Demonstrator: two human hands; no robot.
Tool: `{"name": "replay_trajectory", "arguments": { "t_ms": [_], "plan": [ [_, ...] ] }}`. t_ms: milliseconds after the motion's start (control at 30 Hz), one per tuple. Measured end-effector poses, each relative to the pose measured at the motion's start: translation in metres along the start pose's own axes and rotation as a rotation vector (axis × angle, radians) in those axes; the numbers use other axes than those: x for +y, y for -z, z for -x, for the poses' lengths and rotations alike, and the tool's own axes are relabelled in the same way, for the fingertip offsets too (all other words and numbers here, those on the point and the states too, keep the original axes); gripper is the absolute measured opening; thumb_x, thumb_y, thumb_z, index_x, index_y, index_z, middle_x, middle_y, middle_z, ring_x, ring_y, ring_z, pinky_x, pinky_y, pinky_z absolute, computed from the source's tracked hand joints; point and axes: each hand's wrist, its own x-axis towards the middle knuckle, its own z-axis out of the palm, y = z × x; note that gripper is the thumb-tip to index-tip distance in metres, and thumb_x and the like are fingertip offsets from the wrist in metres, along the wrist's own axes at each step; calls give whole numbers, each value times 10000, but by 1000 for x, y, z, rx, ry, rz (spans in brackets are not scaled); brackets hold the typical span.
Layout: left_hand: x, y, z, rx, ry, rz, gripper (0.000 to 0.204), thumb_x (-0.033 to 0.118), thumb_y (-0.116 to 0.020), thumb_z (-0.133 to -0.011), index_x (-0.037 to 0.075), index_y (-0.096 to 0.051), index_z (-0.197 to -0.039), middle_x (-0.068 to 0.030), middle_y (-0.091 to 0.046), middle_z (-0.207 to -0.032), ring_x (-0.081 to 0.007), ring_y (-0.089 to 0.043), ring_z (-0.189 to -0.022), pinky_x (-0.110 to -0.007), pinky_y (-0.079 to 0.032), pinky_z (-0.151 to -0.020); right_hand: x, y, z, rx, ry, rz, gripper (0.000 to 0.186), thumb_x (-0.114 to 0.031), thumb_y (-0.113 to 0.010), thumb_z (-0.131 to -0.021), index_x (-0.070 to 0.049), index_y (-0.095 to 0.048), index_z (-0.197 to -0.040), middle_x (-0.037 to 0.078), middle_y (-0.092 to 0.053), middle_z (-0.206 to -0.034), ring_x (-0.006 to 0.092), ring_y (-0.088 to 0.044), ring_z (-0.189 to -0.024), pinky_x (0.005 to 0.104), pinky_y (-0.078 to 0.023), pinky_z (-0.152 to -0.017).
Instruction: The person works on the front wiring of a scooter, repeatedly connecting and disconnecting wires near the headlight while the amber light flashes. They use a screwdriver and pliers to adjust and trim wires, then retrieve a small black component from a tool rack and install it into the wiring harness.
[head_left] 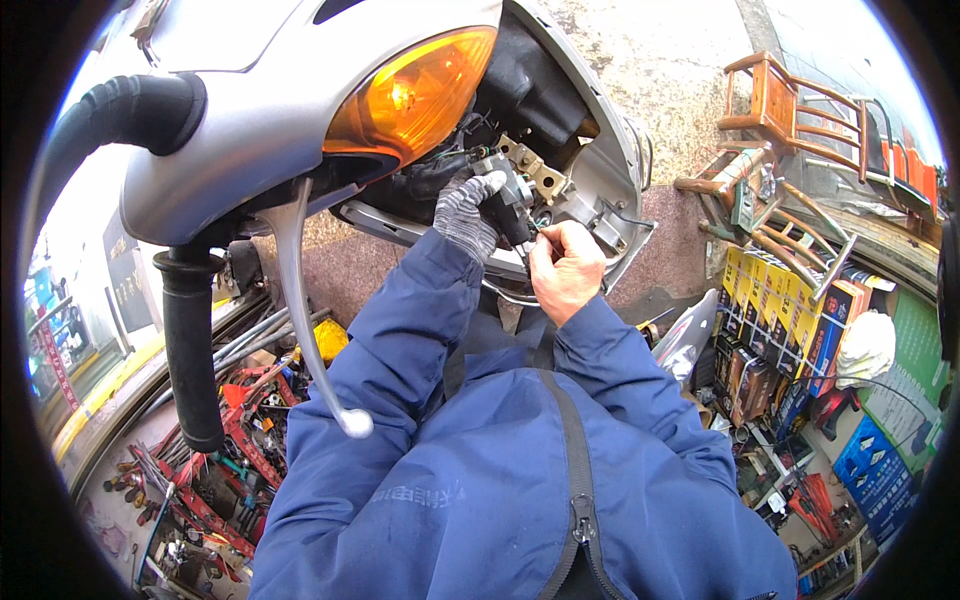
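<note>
My left hand (464, 214), in a grey striped glove, grips a grey and black component (508, 188) inside the opened front of a silver scooter (230, 130). My bare right hand (565, 262) pinches something small at that component's lower end, where thin wires show; its exact shape is hidden by my fingers. Behind the component are a gold metal bracket (545, 180) and black plastic housing (528, 75). An orange indicator lens (405, 95) sits above my hands, and a silver brake lever (295, 280) hangs over my left forearm.
The black handlebar grip (185, 350) hangs at left. Wooden chairs (765, 105) stand at upper right, above stacked yellow boxes (760, 310) and a white cloth (865, 350). Red toolboxes and scattered tools (225, 450) lie at lower left, with more tools (810, 500) at lower right.
</note>
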Motion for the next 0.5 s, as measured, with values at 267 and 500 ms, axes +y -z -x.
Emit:
{"name": "replay_trajectory", "arguments": {
  "t_ms": [267, 500],
  "plan": [
    [0, 1, -6, -22, 14, 57, 219, 65, -584, -804, 39, -562, -1021, -139, -627, -881, -291, -626, -796, -448, -534, -720, -3, -1, -4, -26, -76, 7, 55, -31, -618, -747, -13, -617, -799, 138, -596, -706, 273, -602, -621, 355, -487, -594],
    [0, -7, -2, 77, 26, 4, 229, 85, -593, -809, 40, -558, -1030, -128, -612, -913, -277, -604, -852, -443, -505, -828, -4, -2, -5, -55, -84, -72, 45, -25, -617, -795, 0, -624, -832, 94, -616, -680, 157, -586, -588, 285, -471, -559]
  ]
}}
